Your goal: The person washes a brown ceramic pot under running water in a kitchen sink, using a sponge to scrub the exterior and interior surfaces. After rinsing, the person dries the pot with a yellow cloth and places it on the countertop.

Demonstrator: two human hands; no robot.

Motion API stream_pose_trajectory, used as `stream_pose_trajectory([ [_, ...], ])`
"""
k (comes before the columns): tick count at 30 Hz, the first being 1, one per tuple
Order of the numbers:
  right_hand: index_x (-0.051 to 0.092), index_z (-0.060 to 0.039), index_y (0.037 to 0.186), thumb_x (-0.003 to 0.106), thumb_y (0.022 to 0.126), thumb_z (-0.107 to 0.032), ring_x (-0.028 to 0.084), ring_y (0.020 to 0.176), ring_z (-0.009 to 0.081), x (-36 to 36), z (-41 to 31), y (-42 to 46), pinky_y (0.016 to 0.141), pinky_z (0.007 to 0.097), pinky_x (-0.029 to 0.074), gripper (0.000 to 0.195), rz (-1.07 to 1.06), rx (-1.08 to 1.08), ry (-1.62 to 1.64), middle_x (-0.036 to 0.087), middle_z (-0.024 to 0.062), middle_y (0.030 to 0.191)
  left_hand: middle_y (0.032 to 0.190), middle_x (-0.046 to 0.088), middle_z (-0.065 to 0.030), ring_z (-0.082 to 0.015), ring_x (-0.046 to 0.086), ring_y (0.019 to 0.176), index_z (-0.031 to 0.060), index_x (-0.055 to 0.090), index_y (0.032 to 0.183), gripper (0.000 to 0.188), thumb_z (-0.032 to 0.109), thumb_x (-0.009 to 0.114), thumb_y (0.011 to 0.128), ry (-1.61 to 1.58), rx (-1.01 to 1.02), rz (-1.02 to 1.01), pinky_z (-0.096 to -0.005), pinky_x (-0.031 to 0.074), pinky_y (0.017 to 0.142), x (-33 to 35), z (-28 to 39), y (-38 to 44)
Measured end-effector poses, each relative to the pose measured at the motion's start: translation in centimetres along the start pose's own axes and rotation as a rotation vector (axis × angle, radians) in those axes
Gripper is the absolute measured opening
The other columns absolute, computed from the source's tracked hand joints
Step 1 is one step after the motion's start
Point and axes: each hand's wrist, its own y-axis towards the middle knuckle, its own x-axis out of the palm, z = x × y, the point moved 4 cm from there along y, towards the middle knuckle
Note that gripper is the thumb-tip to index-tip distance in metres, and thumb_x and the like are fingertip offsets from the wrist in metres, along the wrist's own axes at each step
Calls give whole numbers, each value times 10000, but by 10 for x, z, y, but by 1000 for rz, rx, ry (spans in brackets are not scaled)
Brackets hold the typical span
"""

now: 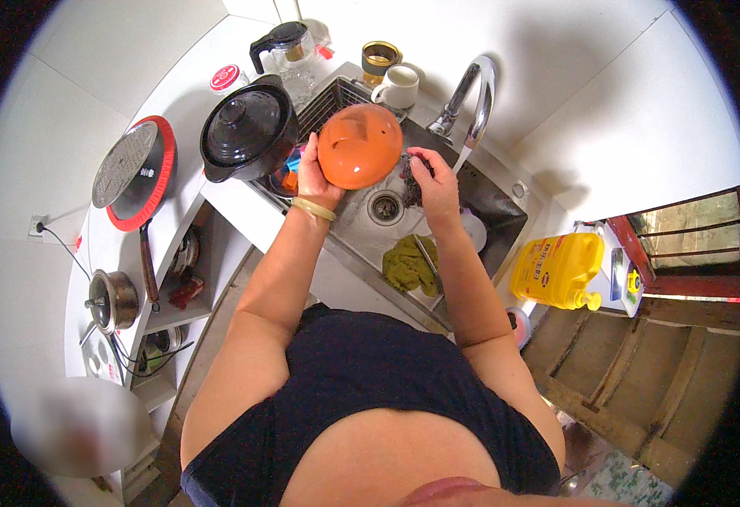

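My left hand [319,171] grips an orange glazed lid [360,152] by its edge, holding it tilted above the sink. A dark mesh scouring pad [412,180] is in my right hand [434,187], beside the lid and apart from it. Under both hands lies the stainless steel sink [357,234] with its round drain [385,208]. From the chrome faucet [487,95] a thin stream of water comes down next to my right hand. A green cloth [408,266] lies in the near part of the basin, and a white dish [472,231] is partly hidden behind my right forearm.
Left of the sink stands a black lidded pot [249,130], with a red-rimmed pan [145,184] and a small saucepan [113,301] farther along. Behind are a glass teapot [291,47] and a white mug [400,87]. A yellow jug [557,266] stands at the right.
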Motion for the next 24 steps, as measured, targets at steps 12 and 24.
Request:
stream_pose_trajectory([
  [12, 595, -23, 919, 665, 755, -7, 595, 849, 315, 18, -61, -14, 778, 384, 488, 178, 133, -633, -452, 591, 134, 907, 1175, 631, -122, -287, 597, 1083, 43, 574, 1176, 415, 386, 475, 965, 76, 70, 30, -455, 457, 966, 0, -1, 4],
  [24, 623, -12, 899, 623, 713, -65, 581, 808, 306, 42, -57, -18, 728, 403, 478, 193, 165, -938, -807, 607, 126, 915, 1175, 623, -129, -308, 606, 1060, 51, 550, 1208, 423, 379, 456, 958, 176, 224, 90, -457, 468, 948, 28, -6, -9],
])
